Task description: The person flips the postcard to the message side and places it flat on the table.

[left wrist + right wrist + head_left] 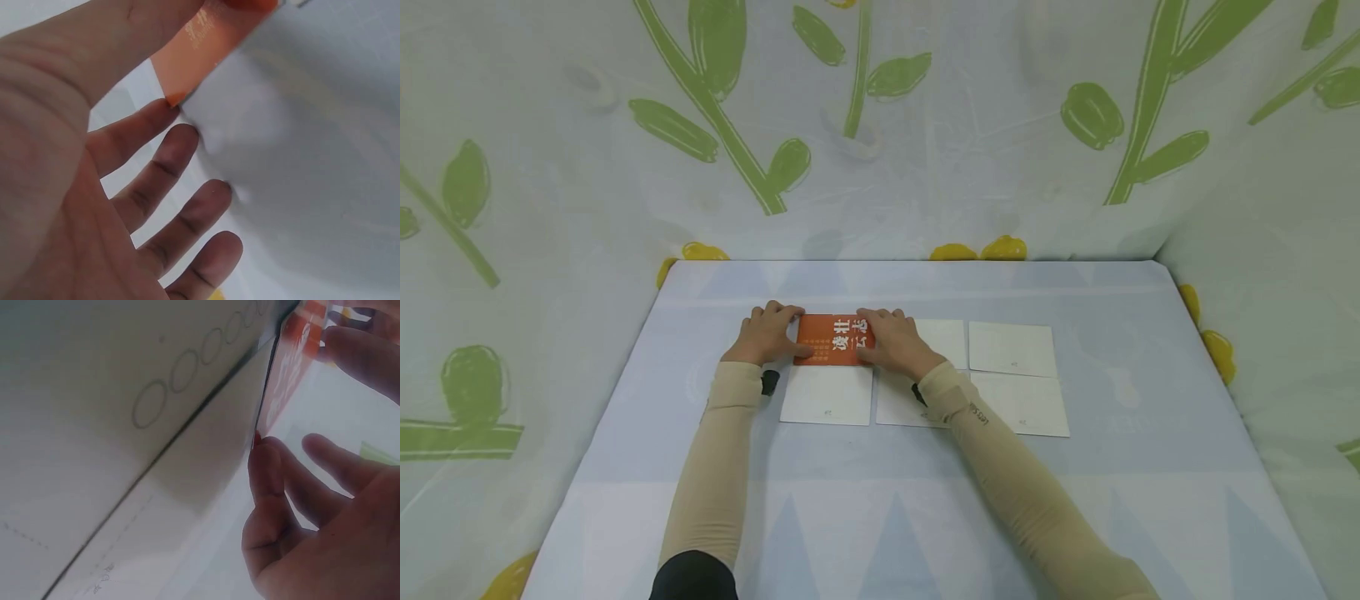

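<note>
An orange card point(824, 335) with white printed characters is at the left end of the far row of white cards. My left hand point(764, 336) holds its left side, thumb at the near corner and index finger at the far corner. In the left wrist view the other left fingers point(187, 209) are spread beside the card. My right hand point(897, 342) grips its right side with thumb and fingertips. The right wrist view shows the card point(289, 369) edge-on beside a white card with printed circles point(150, 405).
White cards lie in two rows, including a near left one point(827, 397), a far right one point(1012, 347) and a near right one point(1021, 404). They rest on a pale patterned table point(850, 467). Leaf-printed fabric point(970, 150) surrounds it at the back and sides.
</note>
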{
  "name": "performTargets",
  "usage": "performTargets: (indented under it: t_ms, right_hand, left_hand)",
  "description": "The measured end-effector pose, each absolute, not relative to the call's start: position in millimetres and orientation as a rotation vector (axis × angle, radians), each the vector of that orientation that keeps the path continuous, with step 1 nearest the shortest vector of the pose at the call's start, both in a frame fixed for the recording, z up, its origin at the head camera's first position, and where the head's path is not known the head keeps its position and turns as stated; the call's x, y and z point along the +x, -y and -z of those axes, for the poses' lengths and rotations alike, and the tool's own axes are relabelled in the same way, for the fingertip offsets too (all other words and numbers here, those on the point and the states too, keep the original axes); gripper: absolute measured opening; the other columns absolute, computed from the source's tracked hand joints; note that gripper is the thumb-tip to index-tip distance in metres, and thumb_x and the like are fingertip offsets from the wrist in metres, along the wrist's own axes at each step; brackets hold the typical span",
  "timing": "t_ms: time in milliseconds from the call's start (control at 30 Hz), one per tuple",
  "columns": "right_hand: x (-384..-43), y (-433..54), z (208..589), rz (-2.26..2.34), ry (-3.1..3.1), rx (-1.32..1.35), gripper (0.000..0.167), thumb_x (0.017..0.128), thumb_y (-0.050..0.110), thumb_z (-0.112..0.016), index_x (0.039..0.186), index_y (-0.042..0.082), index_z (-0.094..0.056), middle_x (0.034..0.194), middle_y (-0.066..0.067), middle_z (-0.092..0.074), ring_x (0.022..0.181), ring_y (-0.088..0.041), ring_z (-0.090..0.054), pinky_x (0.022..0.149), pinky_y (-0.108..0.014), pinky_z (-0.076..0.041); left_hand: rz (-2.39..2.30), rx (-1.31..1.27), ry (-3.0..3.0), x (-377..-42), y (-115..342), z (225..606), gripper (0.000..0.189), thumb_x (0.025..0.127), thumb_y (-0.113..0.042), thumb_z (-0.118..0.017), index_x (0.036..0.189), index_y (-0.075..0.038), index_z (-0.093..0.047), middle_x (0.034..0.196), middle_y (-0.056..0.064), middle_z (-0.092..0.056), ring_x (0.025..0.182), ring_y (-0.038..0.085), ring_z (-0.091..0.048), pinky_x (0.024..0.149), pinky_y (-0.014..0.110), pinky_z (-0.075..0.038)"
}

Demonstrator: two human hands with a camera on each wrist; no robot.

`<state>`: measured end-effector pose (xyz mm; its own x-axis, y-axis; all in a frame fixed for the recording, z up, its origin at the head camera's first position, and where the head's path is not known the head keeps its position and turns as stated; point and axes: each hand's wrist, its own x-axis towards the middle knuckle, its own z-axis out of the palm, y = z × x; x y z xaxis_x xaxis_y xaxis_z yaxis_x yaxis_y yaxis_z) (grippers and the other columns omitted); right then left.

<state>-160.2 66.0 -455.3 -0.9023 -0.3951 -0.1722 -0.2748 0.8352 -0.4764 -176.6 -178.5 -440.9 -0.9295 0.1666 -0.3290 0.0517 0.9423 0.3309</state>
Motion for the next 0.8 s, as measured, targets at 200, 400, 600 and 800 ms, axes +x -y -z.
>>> performTargets:
  t_ms: [200,400,600,800]
  right_hand:
    - [-159.7,-64.1,454.1,0.652,-2.743,-0.529,0.070,0.095,0.035,-0.071,0.155,0.016,-0.040,0.146,-0.011,-0.052,0.126,-0.031,-0.047,0.109,-0.049,-0.035]
    - [-158.9,-66.2,453.1,0.667,-2.777,-0.489,0.071,0.093,0.036,-0.074,0.154,0.014,-0.043,0.151,-0.013,-0.047,0.133,-0.035,-0.043,0.110,-0.052,-0.034]
    - [-159.9,-67.5,454.5,0.668,-2.772,-0.464,0.072,0.093,0.036,-0.074,0.153,0.012,-0.042,0.153,-0.014,-0.045,0.133,-0.036,-0.043,0.111,-0.052,-0.034]
    - [-161.8,-68.6,456.0,0.739,-2.764,-0.447,0.071,0.094,0.033,-0.072,0.154,0.013,-0.041,0.153,-0.014,-0.044,0.136,-0.035,-0.041,0.113,-0.051,-0.032]
  left_hand:
    - [-0.475,0.143,-2.749,-175.3,180.0,440.7,0.080,0.083,-0.039,-0.084,0.149,-0.011,-0.048,0.145,0.021,-0.043,0.130,0.044,-0.036,0.111,0.060,-0.028]
    - [-0.485,0.154,-2.760,-174.9,179.8,442.8,0.080,0.083,-0.039,-0.084,0.148,-0.010,-0.048,0.144,0.021,-0.044,0.129,0.044,-0.035,0.110,0.061,-0.028]
    - [-0.498,0.167,-2.777,-174.8,178.2,444.3,0.079,0.082,-0.037,-0.084,0.147,-0.010,-0.048,0.141,0.021,-0.047,0.128,0.044,-0.036,0.109,0.061,-0.029]
    - [-0.545,0.173,-2.806,-171.8,180.4,445.8,0.081,0.082,-0.035,-0.086,0.147,-0.008,-0.046,0.137,0.020,-0.052,0.127,0.044,-0.038,0.109,0.061,-0.030]
